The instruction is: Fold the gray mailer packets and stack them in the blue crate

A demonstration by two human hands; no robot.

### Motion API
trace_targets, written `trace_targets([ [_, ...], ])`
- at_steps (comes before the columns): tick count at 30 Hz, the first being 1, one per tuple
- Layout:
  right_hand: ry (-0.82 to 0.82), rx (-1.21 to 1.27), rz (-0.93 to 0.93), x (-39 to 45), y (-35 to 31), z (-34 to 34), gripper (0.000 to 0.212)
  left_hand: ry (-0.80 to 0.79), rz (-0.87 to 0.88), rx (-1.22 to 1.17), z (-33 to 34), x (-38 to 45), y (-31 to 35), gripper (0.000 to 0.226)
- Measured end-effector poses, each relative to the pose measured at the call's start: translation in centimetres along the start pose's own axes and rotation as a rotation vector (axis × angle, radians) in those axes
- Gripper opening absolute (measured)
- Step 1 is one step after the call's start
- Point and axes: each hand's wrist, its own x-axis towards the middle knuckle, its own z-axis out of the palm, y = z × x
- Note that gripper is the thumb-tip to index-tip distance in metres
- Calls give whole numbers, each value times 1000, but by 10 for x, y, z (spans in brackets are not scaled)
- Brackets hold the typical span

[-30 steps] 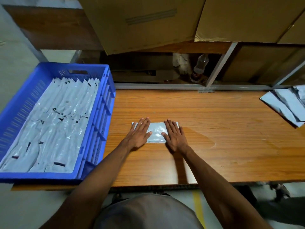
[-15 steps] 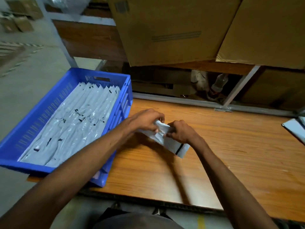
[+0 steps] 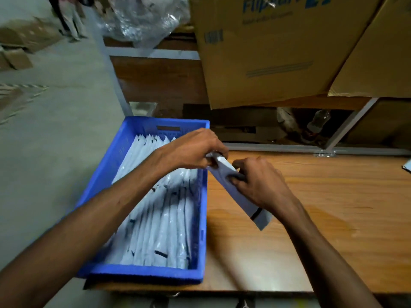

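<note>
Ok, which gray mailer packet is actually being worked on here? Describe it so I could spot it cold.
Start at the blue plastic crate on the wooden table. Just beyond its right wall, both hands, left hand and right hand, grip one folded gray mailer packet. Unlike the packets in the crate, it is held slanted above the table.

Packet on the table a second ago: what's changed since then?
Both hands, flat on the packet then, have picked it up: left hand and right hand now hold its upper end, carrying it left toward the crate, over its right wall. The packets in the crate look unchanged.
</note>
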Motion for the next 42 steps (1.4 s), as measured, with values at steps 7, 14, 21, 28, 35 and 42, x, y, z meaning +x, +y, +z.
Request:
trace_targets([
  [7,163,139,274,-10,-88,44,15,257,232,-51,6,-52,-52,74],
  [14,205,142,424,-29,-128,62,22,23,-18,-265,65,-107,-85,27],
  [21,142,33,527,-24,-159,89,12,-416,442,88,121,-111,-72,23],
  [28,-112,-223,595,-22,-184,131,24,-543,409,340,115,-116,-63,23],
  [35,-193,-159,592,-14,-180,135,20,-518,402,256,125,-121,-79,38],
  [42,-234,-41,589,-30,-170,128,19,-565,413,215,136,-118,-87,47],
])
